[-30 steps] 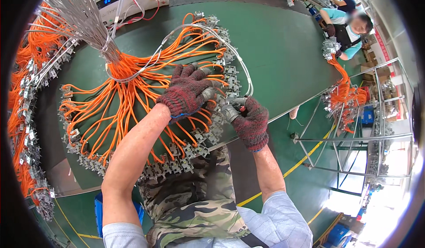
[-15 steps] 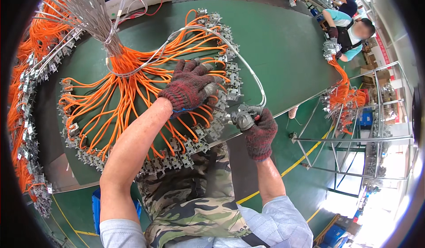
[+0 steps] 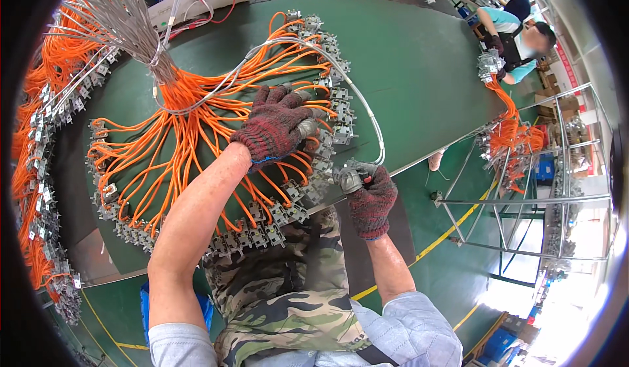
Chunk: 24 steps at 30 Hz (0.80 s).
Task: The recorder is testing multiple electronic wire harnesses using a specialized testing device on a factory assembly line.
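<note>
A bundle of orange cables (image 3: 187, 98) fans out over the green table, each ending in a small grey metal connector (image 3: 252, 237). My gloved left hand (image 3: 278, 123) lies over the cables on the right of the fan, fingers stretched and apart. By the table's front edge, my gloved right hand (image 3: 371, 200) is closed round the end of a white cable (image 3: 368, 108), close to the connectors at the right. The tip of that end is hidden by my fingers. The white cable arcs back over the fan to the bundle's tied neck.
A bench instrument (image 3: 196, 3) with a blue display stands at the back left. More orange cables with connectors (image 3: 42, 190) hang along the left. A co-worker (image 3: 521, 46) handles similar cables at the far right, behind a metal frame rack (image 3: 524, 201). A blue bin (image 3: 145, 308) sits below the table.
My right hand has moved a little left with the white cable's end, nearer the connectors, and the cable's arc has shifted with it. My left hand has barely moved.
</note>
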### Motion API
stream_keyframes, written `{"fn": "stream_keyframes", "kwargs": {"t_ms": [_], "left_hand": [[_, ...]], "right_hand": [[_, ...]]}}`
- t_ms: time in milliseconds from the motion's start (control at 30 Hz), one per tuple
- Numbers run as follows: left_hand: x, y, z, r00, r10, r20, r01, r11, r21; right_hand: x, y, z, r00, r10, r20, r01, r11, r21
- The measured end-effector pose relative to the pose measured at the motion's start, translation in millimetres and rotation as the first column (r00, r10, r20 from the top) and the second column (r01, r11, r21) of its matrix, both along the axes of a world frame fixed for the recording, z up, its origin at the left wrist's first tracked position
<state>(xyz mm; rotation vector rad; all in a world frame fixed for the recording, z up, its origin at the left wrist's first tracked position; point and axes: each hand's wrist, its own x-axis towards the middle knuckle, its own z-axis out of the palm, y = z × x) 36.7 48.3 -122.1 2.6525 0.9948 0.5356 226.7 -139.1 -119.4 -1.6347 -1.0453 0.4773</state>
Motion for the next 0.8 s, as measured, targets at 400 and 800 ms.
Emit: {"fn": "stream_keyframes", "kwargs": {"t_ms": [400, 800], "left_hand": [[0.2, -2.3, 10.3, 0.999, -0.01, -0.054, 0.008, 0.999, -0.05], [-1.6, 1.4, 5.0, 1.0, -0.004, 0.029, 0.009, 0.987, -0.162]], "right_hand": [[-10.6, -17.5, 3.4, 0.998, -0.007, -0.058, 0.006, 1.0, -0.021], [-18.3, -18.1, 6.5, 0.994, 0.044, 0.097, -0.045, 0.999, 0.012]]}}
